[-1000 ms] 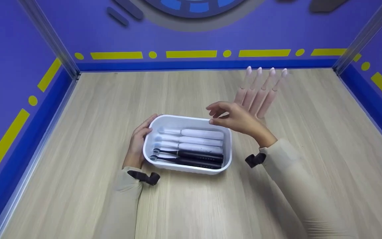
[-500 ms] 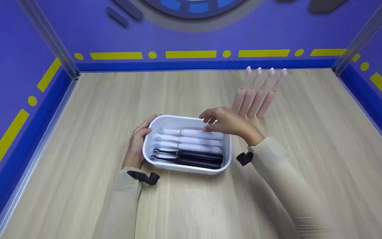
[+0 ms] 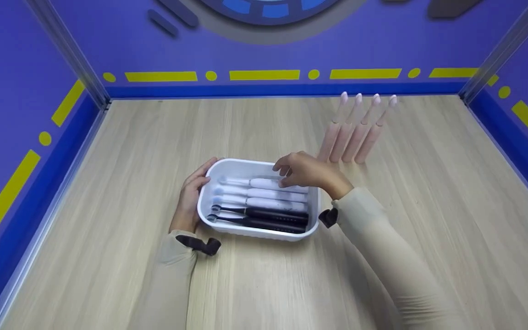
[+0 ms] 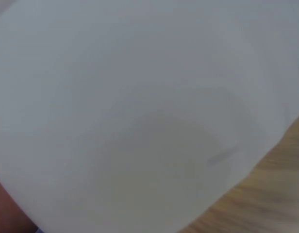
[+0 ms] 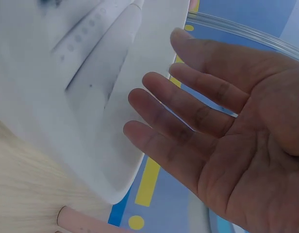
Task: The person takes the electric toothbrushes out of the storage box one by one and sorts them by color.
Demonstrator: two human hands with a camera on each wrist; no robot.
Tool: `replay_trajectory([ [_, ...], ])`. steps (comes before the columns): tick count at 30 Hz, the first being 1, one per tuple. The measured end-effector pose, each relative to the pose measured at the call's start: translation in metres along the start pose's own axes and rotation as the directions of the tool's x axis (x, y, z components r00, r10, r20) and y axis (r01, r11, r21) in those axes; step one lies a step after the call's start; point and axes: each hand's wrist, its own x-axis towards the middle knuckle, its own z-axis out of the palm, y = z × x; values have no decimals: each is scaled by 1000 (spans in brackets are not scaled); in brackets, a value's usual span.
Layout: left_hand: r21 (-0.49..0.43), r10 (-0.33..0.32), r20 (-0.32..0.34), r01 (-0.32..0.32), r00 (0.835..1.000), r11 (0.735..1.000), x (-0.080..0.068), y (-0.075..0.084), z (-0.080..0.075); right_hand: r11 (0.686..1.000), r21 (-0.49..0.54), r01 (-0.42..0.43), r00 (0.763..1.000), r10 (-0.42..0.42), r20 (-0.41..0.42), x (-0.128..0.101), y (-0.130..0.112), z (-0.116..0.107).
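Note:
A white tray (image 3: 257, 235) lies on the wooden table and holds three white electric toothbrushes (image 3: 264, 184) and two black ones (image 3: 268, 214), all lying flat. My left hand (image 3: 189, 199) grips the tray's left end, thumb at the far corner. The left wrist view is filled by the tray's wall (image 4: 149, 116). My right hand (image 3: 284, 176) hovers over the tray's far right part, fingers bent down just above the farthest white toothbrush. In the right wrist view that hand (image 5: 159, 92) is empty, palm showing, beside the tray (image 5: 115, 160) and a white toothbrush (image 5: 103, 63).
Several pink toothbrushes (image 3: 353, 137) stand upright in a row just behind and right of the tray; one shows at the bottom of the right wrist view (image 5: 86, 223). Blue walls with yellow marks enclose the table (image 3: 108, 275) on three sides.
My right hand has come down and leftward from beside the pink toothbrushes to just above the farthest white toothbrush in the tray. The left hand and tray have stayed put.

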Motion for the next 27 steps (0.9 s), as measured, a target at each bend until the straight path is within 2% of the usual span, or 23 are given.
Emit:
replay_trajectory([
  [10,11,-1,4,1,1000,1000,0,0,0,999,-4,-38,999,38,39,6,-3,1],
  [15,0,-8,0,8,1000,1000,0,0,0,998,-19,-62,994,64,85,9,-4,1],
  [23,-15,-28,-15,28,999,999,0,1,0,982,-78,-169,967,181,178,14,-6,4],
  [27,-10,-25,-22,25,999,1000,0,0,1,980,-89,-175,960,190,207,14,-6,4],
])
